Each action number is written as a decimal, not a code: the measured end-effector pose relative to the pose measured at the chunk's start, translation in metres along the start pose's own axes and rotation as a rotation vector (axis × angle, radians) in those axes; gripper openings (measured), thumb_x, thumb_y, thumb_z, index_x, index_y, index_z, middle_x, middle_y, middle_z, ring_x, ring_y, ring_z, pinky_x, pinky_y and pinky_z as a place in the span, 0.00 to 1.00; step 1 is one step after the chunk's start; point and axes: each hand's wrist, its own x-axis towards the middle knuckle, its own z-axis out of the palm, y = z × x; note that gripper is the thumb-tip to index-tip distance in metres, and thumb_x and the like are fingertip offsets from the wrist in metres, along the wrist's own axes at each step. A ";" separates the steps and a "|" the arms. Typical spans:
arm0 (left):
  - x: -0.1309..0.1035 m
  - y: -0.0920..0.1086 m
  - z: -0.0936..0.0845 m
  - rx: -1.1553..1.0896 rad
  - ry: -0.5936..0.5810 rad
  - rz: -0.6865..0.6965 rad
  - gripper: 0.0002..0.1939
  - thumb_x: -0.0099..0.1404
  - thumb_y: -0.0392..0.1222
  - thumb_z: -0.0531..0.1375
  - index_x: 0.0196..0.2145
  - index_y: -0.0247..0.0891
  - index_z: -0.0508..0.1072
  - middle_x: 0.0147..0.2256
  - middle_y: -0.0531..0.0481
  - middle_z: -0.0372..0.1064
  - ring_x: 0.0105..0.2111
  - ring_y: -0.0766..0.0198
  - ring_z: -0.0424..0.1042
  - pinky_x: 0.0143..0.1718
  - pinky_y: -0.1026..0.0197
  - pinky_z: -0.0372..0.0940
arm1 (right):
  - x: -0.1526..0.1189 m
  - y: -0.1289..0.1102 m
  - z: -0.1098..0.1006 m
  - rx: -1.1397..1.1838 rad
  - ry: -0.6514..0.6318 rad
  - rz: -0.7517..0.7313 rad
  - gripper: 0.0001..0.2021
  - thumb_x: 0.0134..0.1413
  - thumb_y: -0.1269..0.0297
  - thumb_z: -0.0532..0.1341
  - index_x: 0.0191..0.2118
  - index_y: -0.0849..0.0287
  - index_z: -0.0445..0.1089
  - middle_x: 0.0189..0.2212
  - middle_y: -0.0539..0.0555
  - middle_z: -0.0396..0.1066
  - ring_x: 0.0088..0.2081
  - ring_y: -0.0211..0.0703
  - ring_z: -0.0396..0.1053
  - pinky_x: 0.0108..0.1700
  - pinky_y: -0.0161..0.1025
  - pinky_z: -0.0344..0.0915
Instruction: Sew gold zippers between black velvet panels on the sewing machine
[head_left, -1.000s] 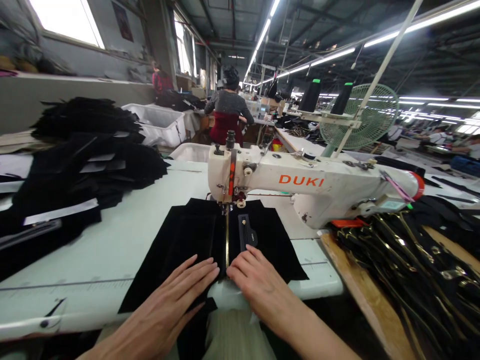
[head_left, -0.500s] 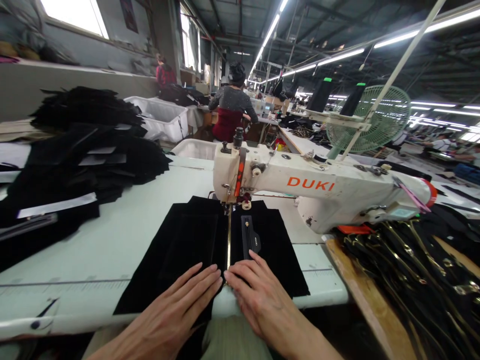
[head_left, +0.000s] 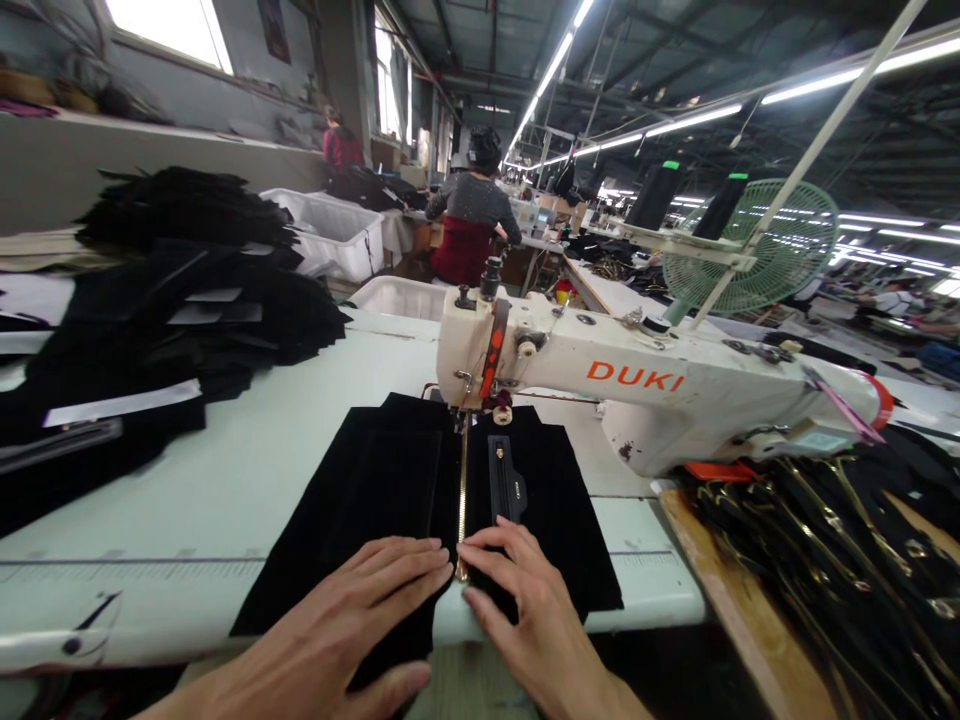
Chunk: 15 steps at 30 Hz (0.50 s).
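Note:
A black fabric panel [head_left: 352, 490] lies at the front of the sewing table, its far end under the needle area of the white sewing machine [head_left: 559, 345]. A gold-toothed zipper [head_left: 463, 480] runs down its middle, away from the needle. My left hand [head_left: 367, 590] rests flat on the panel left of the zipper, thumb apart at the front edge. My right hand [head_left: 517, 590] lies right of the zipper's near end, fingertips on the fabric and thumb spread from them. Ahead of it, a small dark zipper pocket trim [head_left: 502, 480] with a gold slider sits on the panel.
Stacked black fabric pieces [head_left: 187, 300] fill the table's left side. On the right, a wooden board [head_left: 735, 570] borders a heap of black strips with gold zippers [head_left: 832, 540]. Behind the machine stand a white bin [head_left: 397, 297], a green fan [head_left: 795, 250] and a seated co-worker [head_left: 472, 210].
My right thumb has moved away from its fingers, and my left thumb shows more plainly. The whole view has shifted slightly, while the panel stays under the machine.

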 end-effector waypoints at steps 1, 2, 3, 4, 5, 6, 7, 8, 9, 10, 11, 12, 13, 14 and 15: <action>0.001 0.000 0.000 0.001 -0.002 -0.008 0.33 0.66 0.47 0.63 0.66 0.43 0.60 0.61 0.49 0.66 0.56 0.52 0.70 0.52 0.53 0.71 | -0.002 0.001 0.001 -0.010 -0.014 0.026 0.19 0.59 0.75 0.61 0.55 0.54 0.70 0.50 0.54 0.70 0.58 0.52 0.65 0.63 0.57 0.61; 0.001 0.001 0.002 0.004 -0.001 -0.016 0.34 0.64 0.43 0.63 0.66 0.42 0.61 0.61 0.49 0.66 0.56 0.52 0.71 0.52 0.52 0.71 | -0.004 0.002 0.001 -0.023 -0.026 0.033 0.19 0.60 0.75 0.60 0.56 0.55 0.69 0.52 0.55 0.70 0.60 0.52 0.63 0.63 0.57 0.61; 0.001 0.002 0.003 0.009 0.006 -0.020 0.34 0.63 0.39 0.62 0.65 0.42 0.61 0.61 0.49 0.66 0.56 0.53 0.70 0.53 0.52 0.71 | -0.006 0.003 0.001 -0.036 -0.040 0.024 0.20 0.61 0.75 0.59 0.57 0.56 0.68 0.53 0.55 0.69 0.61 0.52 0.62 0.63 0.55 0.61; 0.002 0.003 0.005 0.016 0.017 -0.017 0.34 0.61 0.35 0.59 0.65 0.41 0.61 0.61 0.50 0.66 0.57 0.54 0.70 0.54 0.53 0.70 | -0.008 0.003 0.000 -0.048 -0.054 0.004 0.20 0.61 0.75 0.58 0.58 0.56 0.67 0.54 0.55 0.68 0.62 0.51 0.61 0.63 0.54 0.61; 0.002 0.005 0.007 0.023 0.028 -0.008 0.35 0.59 0.31 0.56 0.65 0.40 0.61 0.61 0.50 0.65 0.57 0.55 0.70 0.54 0.53 0.69 | -0.009 0.004 -0.001 -0.062 -0.067 -0.016 0.21 0.61 0.75 0.57 0.59 0.55 0.67 0.55 0.55 0.68 0.62 0.50 0.60 0.64 0.53 0.61; 0.003 0.006 0.008 0.033 0.041 0.006 0.36 0.58 0.28 0.54 0.65 0.39 0.62 0.61 0.49 0.65 0.58 0.56 0.69 0.55 0.53 0.69 | -0.009 0.004 -0.002 -0.076 -0.077 -0.034 0.22 0.61 0.74 0.57 0.59 0.55 0.66 0.56 0.55 0.68 0.63 0.49 0.60 0.63 0.51 0.62; 0.003 0.006 0.009 0.043 0.056 0.023 0.37 0.57 0.26 0.52 0.64 0.37 0.62 0.61 0.49 0.66 0.58 0.57 0.68 0.56 0.54 0.67 | -0.009 0.004 -0.004 -0.093 -0.082 -0.055 0.22 0.61 0.74 0.57 0.60 0.54 0.66 0.56 0.54 0.67 0.62 0.49 0.61 0.63 0.50 0.62; 0.004 0.007 0.009 0.052 0.071 0.039 0.37 0.56 0.24 0.50 0.64 0.36 0.63 0.60 0.48 0.67 0.59 0.59 0.67 0.58 0.55 0.66 | -0.009 0.003 -0.006 -0.115 -0.079 -0.079 0.23 0.60 0.75 0.57 0.60 0.54 0.65 0.56 0.54 0.68 0.62 0.48 0.61 0.63 0.51 0.62; 0.005 0.008 0.010 0.063 0.088 0.056 0.36 0.56 0.22 0.49 0.63 0.35 0.64 0.59 0.48 0.68 0.59 0.61 0.67 0.59 0.56 0.64 | -0.009 0.002 -0.007 -0.143 -0.070 -0.106 0.24 0.60 0.75 0.57 0.61 0.54 0.65 0.56 0.54 0.68 0.61 0.48 0.62 0.63 0.52 0.61; 0.006 0.008 0.010 0.075 0.101 0.070 0.36 0.57 0.21 0.48 0.62 0.34 0.65 0.58 0.48 0.69 0.59 0.62 0.67 0.61 0.57 0.62 | -0.009 0.002 -0.009 -0.177 -0.058 -0.135 0.25 0.59 0.75 0.57 0.61 0.55 0.64 0.57 0.55 0.67 0.61 0.49 0.63 0.64 0.54 0.60; 0.007 0.008 0.010 0.087 0.112 0.083 0.35 0.58 0.20 0.47 0.61 0.33 0.65 0.57 0.48 0.70 0.59 0.63 0.66 0.62 0.57 0.60 | -0.009 0.001 -0.010 -0.214 -0.046 -0.164 0.26 0.58 0.75 0.57 0.62 0.55 0.63 0.57 0.55 0.67 0.60 0.50 0.64 0.63 0.56 0.60; 0.008 0.008 0.009 0.099 0.114 0.095 0.34 0.59 0.19 0.46 0.61 0.33 0.66 0.57 0.48 0.70 0.60 0.64 0.65 0.63 0.58 0.58 | -0.010 0.000 -0.010 -0.252 -0.038 -0.189 0.28 0.58 0.75 0.57 0.64 0.55 0.62 0.58 0.55 0.67 0.60 0.51 0.64 0.63 0.58 0.59; 0.009 0.008 0.009 0.108 0.109 0.104 0.34 0.59 0.19 0.46 0.61 0.32 0.66 0.57 0.47 0.70 0.60 0.64 0.64 0.63 0.58 0.57 | -0.011 0.001 -0.011 -0.285 -0.032 -0.208 0.29 0.57 0.75 0.57 0.65 0.56 0.61 0.59 0.56 0.66 0.60 0.52 0.64 0.62 0.60 0.60; 0.009 0.008 0.008 0.113 0.102 0.113 0.33 0.60 0.19 0.46 0.61 0.32 0.66 0.57 0.47 0.70 0.61 0.64 0.64 0.64 0.58 0.55 | -0.013 0.002 -0.011 -0.309 -0.030 -0.223 0.29 0.57 0.75 0.56 0.65 0.57 0.60 0.59 0.56 0.66 0.60 0.52 0.64 0.62 0.60 0.61; 0.009 0.008 0.008 0.115 0.088 0.119 0.33 0.60 0.19 0.46 0.61 0.31 0.66 0.58 0.47 0.70 0.61 0.64 0.63 0.65 0.57 0.54 | -0.014 0.003 -0.011 -0.321 -0.030 -0.230 0.29 0.58 0.75 0.56 0.65 0.58 0.59 0.60 0.56 0.66 0.61 0.52 0.64 0.61 0.60 0.62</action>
